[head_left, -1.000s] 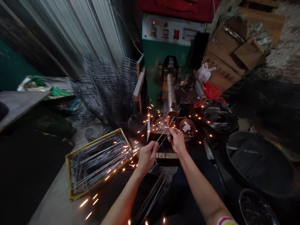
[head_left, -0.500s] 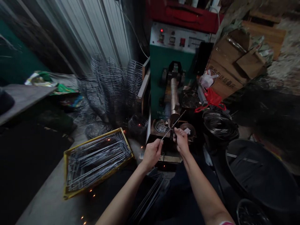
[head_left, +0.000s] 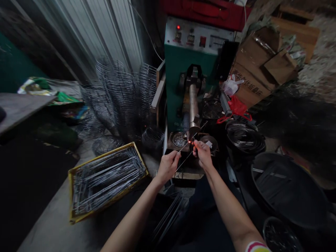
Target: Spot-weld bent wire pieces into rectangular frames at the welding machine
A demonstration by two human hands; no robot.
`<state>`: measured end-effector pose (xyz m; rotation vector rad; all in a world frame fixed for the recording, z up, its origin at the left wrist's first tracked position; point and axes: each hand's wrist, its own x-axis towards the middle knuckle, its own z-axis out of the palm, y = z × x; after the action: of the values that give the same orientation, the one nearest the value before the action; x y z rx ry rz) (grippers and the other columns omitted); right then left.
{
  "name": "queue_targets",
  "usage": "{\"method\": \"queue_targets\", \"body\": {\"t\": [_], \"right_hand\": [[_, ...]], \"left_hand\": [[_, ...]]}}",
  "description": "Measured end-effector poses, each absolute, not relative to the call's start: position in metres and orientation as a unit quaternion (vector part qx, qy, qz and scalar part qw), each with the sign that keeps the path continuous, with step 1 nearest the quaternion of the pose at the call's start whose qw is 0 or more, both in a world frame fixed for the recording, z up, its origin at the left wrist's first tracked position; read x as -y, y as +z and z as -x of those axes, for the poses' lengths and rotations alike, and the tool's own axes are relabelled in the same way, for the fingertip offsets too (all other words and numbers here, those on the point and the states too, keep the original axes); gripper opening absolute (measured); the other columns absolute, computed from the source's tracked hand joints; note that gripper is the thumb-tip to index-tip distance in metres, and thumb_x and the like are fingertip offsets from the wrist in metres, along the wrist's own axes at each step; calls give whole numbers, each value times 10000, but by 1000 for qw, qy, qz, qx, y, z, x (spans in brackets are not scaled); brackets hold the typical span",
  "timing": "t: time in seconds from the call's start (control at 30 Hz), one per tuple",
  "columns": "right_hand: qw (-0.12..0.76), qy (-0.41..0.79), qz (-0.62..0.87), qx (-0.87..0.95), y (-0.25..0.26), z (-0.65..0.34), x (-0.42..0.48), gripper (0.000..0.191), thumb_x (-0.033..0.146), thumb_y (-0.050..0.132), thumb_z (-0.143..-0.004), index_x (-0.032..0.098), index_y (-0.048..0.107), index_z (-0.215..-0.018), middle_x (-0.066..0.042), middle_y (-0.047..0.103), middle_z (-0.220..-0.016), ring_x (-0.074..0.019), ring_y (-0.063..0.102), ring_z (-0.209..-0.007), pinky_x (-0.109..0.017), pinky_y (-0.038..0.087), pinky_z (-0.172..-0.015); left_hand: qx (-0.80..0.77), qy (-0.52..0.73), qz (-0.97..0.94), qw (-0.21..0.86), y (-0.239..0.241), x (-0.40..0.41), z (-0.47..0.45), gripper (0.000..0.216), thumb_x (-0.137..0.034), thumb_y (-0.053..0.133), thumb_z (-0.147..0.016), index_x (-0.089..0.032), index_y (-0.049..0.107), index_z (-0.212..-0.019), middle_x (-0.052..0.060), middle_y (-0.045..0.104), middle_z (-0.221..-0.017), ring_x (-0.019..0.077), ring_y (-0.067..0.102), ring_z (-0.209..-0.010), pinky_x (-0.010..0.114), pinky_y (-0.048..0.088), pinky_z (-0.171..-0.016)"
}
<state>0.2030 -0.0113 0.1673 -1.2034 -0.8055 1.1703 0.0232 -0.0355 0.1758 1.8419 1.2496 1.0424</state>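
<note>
My left hand point(head_left: 168, 166) is closed on the near end of a thin wire rod point(head_left: 183, 145). The rod's far end reaches under the metal electrode arm point(head_left: 193, 105) of a green welding machine point(head_left: 181, 70), where a small orange glow shows. My right hand point(head_left: 202, 154) is pinched close to that spot, gripping what looks like the same wire piece; what its fingers hold is too small to make out fully. A small dish of metal bits point(head_left: 180, 140) sits just left of the weld point. More loose rods point(head_left: 168, 218) lie across my lap.
A yellow crate of bent wire pieces point(head_left: 105, 180) lies on the floor at left. Stacked wire baskets point(head_left: 123, 98) stand behind it. Coiled wire point(head_left: 245, 134) and dark round tubs point(head_left: 288, 187) crowd the right. Cardboard boxes point(head_left: 259, 66) and a red bag point(head_left: 236, 105) sit by the machine.
The shower of sparks from one second ago has died out; only a small glow remains at the weld point. Both hands stay at the electrode, shifted slightly.
</note>
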Motion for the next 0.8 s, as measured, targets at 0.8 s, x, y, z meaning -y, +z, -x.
{"method": "queue_targets", "body": {"t": [0.8], "right_hand": [[82, 472, 534, 697, 94, -181, 197, 259, 431, 470, -904, 241, 645, -925, -55, 713, -937, -250, 656, -878, -327, 465, -791]], "left_hand": [[-720, 587, -286, 236, 90, 114, 308, 383, -374, 297, -999, -118, 571, -921, -103, 243, -480, 79, 207, -367, 221, 247, -390]]}}
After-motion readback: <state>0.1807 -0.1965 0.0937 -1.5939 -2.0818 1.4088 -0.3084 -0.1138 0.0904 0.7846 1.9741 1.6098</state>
